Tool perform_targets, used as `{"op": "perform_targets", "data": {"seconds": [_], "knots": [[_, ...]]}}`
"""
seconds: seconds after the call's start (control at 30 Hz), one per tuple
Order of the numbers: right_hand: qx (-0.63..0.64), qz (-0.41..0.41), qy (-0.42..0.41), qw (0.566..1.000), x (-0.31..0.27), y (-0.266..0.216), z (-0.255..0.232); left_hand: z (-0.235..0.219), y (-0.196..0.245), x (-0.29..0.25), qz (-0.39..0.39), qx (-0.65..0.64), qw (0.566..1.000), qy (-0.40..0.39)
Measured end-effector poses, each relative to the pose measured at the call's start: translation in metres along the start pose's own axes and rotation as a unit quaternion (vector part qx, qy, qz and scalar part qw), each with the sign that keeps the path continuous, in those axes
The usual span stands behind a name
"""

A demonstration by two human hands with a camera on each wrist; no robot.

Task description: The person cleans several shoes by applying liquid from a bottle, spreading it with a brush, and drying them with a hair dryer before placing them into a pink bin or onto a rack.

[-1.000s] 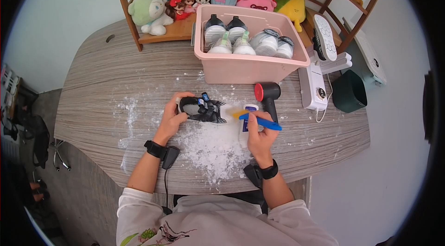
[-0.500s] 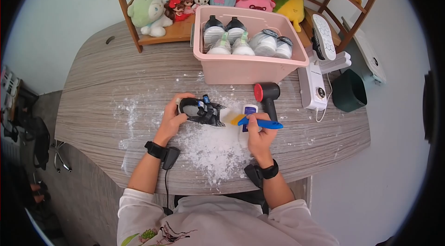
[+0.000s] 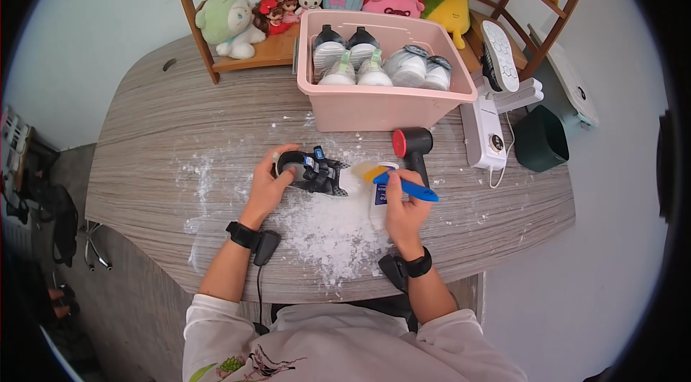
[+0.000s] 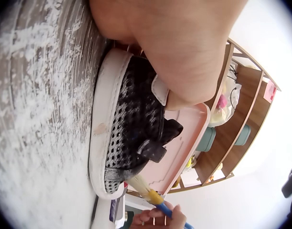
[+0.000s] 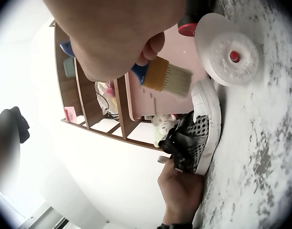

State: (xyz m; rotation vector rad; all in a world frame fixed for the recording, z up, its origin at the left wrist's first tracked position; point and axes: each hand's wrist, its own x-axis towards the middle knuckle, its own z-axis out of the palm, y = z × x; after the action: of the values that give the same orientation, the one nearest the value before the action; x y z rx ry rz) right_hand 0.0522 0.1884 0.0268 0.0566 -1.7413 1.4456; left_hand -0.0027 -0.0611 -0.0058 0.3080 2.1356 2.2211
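A small black mesh shoe [image 3: 319, 173] with a white sole lies on the powdery table top. My left hand [image 3: 278, 170] grips its heel end, fingers curled round the opening; the left wrist view shows the shoe [image 4: 130, 130] under that hand [image 4: 174, 47]. My right hand [image 3: 395, 192] pinches a blue-handled brush [image 3: 407, 188]. Its pale bristles [image 5: 168, 76] hover just off the shoe's toe [image 5: 207, 119]. A white bottle [image 3: 379, 202] lies flat under the right hand, and its round cap [image 5: 229, 55] shows in the right wrist view.
White powder [image 3: 332, 229] is strewn over the wooden table [image 3: 158, 130]. Behind stand a pink bin [image 3: 381, 108] holding several shoes, a black dryer with a red end [image 3: 411, 147], a white appliance [image 3: 486, 139], a dark green bin [image 3: 541, 140] and a plush-toy shelf [image 3: 252, 51].
The brush head has shifted slightly up and away from me beside the shoe's toe. The left hand keeps the same hold on the heel.
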Motion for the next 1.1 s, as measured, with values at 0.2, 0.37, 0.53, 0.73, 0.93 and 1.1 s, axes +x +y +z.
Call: {"op": "perform_targets", "data": {"seconds": [0.2,0.37,0.53,0.73,0.93,1.1], "knots": [[-0.026,0.028,-0.098,0.994,-0.012,0.018,-0.027,0.003,0.006,0.000,0.164,0.250,0.950,0.088],[0.080,0.127,-0.074,0.986,-0.005,0.002,-0.023,0.003,0.002,0.000,0.114,0.121,0.984,0.071],[0.171,0.192,-0.071,0.964,-0.003,-0.009,-0.009,0.001,0.011,0.000,0.096,0.075,0.992,0.030],[0.175,0.235,-0.123,0.948,-0.006,-0.008,-0.006,0.000,0.005,-0.003,0.020,0.041,0.999,-0.018],[0.174,0.255,-0.186,0.933,-0.011,-0.005,-0.008,-0.001,0.002,-0.002,0.008,0.027,0.999,-0.040],[0.210,0.233,-0.114,0.943,-0.008,-0.002,-0.016,0.002,0.010,-0.004,0.003,0.044,0.998,-0.036]]}}
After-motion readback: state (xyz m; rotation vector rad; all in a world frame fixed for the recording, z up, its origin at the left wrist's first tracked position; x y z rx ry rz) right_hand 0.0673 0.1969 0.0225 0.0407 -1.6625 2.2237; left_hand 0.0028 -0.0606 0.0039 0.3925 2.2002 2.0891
